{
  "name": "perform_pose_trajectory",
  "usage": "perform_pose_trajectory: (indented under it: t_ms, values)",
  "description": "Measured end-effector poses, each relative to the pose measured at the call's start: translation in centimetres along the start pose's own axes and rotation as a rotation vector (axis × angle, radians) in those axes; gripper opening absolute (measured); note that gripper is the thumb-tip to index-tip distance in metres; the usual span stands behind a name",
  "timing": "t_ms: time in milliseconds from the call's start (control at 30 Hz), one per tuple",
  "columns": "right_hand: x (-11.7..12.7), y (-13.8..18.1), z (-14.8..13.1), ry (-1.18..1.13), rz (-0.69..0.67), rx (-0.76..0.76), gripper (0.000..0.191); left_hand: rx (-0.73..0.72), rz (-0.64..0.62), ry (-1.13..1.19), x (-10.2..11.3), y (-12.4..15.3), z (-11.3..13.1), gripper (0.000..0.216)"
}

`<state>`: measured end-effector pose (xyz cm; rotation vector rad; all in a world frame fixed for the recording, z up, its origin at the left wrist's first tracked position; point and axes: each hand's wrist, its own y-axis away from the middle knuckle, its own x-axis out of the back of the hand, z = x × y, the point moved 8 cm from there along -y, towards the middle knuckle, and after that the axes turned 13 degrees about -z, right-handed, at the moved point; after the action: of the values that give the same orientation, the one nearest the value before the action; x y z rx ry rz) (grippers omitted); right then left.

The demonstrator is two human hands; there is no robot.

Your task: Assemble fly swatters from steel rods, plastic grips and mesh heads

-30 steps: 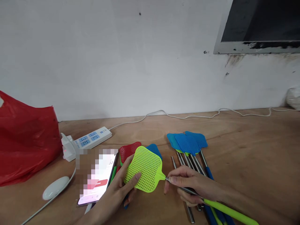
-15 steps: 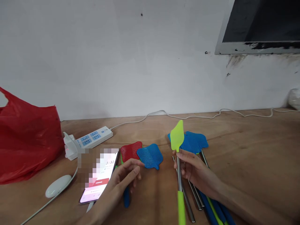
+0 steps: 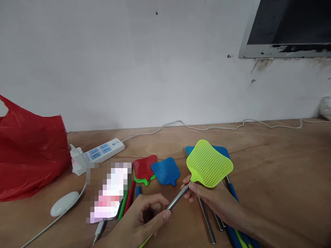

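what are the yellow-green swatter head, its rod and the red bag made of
Yellow-green swatter head: probably matte moulded plastic, evenly perforated and uniformly coloured. Rod: likely polished metal, going by its silvery shine. Red bag: seemingly thin plastic film, slightly glossy, with soft creases.

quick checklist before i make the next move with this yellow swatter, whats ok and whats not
1. Left hand on the rod: ok, gripping it.
2. Right hand at the rod's upper end: ok, holding it just below the yellow head.
3. Yellow head fully seated on the rod: cannot tell, partly hidden by fingers.
4. Yellow head clear of the blue heads behind it: cannot tell, they overlap in view.
5. Red head apart from the green head: not ok, lies on top of it.
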<state>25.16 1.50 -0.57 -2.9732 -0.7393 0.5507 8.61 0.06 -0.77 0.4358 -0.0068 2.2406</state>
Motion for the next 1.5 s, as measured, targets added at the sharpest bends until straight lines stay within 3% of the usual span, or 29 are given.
perform_pose_trajectory:
  t_ms: [200, 333, 500, 700, 1167, 1333, 1500]
  values:
    - [-0.2, 0.2, -0.3, 0.205, -0.002, -0.049, 0.025, 0.041, -0.027, -0.139, -0.2, -0.1, 0.6, 0.050]
    - [0.9, 0.6, -0.6, 0.223, 0.095, -0.020, 0.027, 0.041, -0.029, -0.115, 0.0, -0.2, 0.1, 0.051]
    - [2.5, 0.7, -0.8, 0.136, 0.186, 0.086, 0.025, 0.047, -0.044, 0.059, 0.1, -0.4, -0.4, 0.052]
    - [3.2, 0.6, -1.1, 0.019, 0.275, 0.102, 0.029, 0.059, -0.048, 0.104, 0.1, -0.3, -0.2, 0.054]
    - [3.5, 0.5, -1.2, -0.054, 0.321, 0.125, 0.027, 0.084, -0.023, 0.126, 0.5, 0.0, -0.5, 0.057]
    - [4.3, 0.3, -1.6, -0.089, 0.350, 0.098, 0.029, 0.061, -0.098, 0.212, 0.3, 0.2, -0.3, 0.058]
    - [5.1, 0.4, -2.2, -0.214, 0.352, 0.122, 0.031, 0.110, -0.058, 0.226, 0.8, 1.0, -0.6, 0.071]
